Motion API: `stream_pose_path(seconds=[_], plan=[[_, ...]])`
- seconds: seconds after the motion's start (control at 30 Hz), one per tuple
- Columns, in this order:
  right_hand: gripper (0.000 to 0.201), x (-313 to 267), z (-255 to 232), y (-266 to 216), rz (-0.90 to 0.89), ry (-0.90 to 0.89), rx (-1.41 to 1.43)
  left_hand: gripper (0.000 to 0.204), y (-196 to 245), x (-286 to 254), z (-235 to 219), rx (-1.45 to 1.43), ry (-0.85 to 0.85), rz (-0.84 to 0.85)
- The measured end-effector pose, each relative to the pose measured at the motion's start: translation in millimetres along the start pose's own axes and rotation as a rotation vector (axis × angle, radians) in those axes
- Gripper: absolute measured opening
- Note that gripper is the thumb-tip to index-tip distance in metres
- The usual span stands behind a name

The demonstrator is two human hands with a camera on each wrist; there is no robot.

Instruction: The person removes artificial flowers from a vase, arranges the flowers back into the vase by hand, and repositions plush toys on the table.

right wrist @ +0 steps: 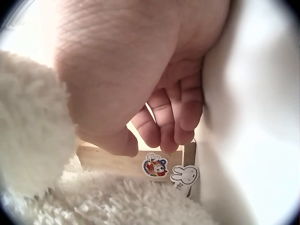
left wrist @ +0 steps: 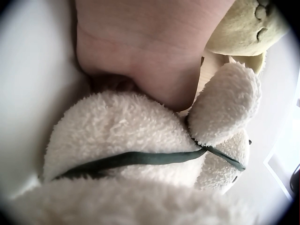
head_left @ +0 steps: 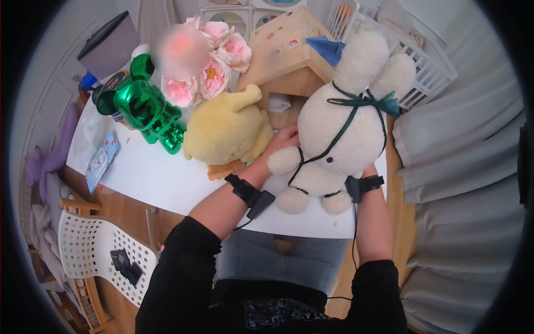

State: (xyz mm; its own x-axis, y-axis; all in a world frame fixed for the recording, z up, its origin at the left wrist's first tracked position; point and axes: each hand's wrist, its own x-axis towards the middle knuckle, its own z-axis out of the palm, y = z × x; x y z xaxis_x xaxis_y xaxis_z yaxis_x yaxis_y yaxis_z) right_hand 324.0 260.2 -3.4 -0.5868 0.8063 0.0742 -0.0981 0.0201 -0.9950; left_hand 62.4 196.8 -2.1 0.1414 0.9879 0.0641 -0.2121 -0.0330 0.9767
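Observation:
A cream plush rabbit [head_left: 342,125] with dark green ribbon round its head and body sits on the white table [head_left: 150,186], leaning slightly. Against its side by the arm is my left hand [head_left: 282,142]; in the left wrist view the left palm [left wrist: 140,51] meets the fleece and its fingers are hidden behind. My right hand [head_left: 369,171] is mostly covered by the rabbit in the head view. From the right wrist view, the right fingers [right wrist: 161,117] bend loosely beside the fleece, with nothing between them. A yellow plush toy [head_left: 225,125] stands left of my left hand.
A shiny green bear figure [head_left: 147,106], pink flowers [head_left: 214,75] and a blue packet [head_left: 103,158] are on the left. Behind the toys stands a wooden house-shaped box [head_left: 283,50] with stickers. Grey curtains [head_left: 461,167] hang at right; a white perforated chair [head_left: 83,245] stands lower left.

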Motion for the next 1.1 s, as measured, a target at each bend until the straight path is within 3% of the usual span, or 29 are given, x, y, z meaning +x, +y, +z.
stream_pose_path(seconds=[0.13,0.23,0.3,0.43,0.67,1.1], plan=[[0.049,5.4,-4.6,-0.1,0.027,-0.026,0.001,0.043,-4.5,0.6,-0.8,-0.078,-0.011,0.020],[0.049,-2.5,-0.3,5.4,0.047,-0.021,0.011,0.042,-3.0,-0.8,-3.3,0.046,-0.043,0.059],[0.050,2.3,1.6,4.5,0.042,-0.024,0.010,0.043,0.7,-0.2,-3.2,-0.084,-0.039,-0.048],[0.050,3.2,-3.1,8.3,0.047,-0.028,0.024,0.043,2.1,-1.6,0.1,-0.043,-0.012,-0.037],[0.051,9.2,-11.4,14.2,0.060,-0.018,0.041,0.046,-1.5,-1.9,3.2,-0.105,0.014,0.068],[0.052,-1.1,-23.4,19.0,0.075,-0.073,0.074,0.045,-11.2,2.4,-4.4,-0.128,-0.004,-0.036]])
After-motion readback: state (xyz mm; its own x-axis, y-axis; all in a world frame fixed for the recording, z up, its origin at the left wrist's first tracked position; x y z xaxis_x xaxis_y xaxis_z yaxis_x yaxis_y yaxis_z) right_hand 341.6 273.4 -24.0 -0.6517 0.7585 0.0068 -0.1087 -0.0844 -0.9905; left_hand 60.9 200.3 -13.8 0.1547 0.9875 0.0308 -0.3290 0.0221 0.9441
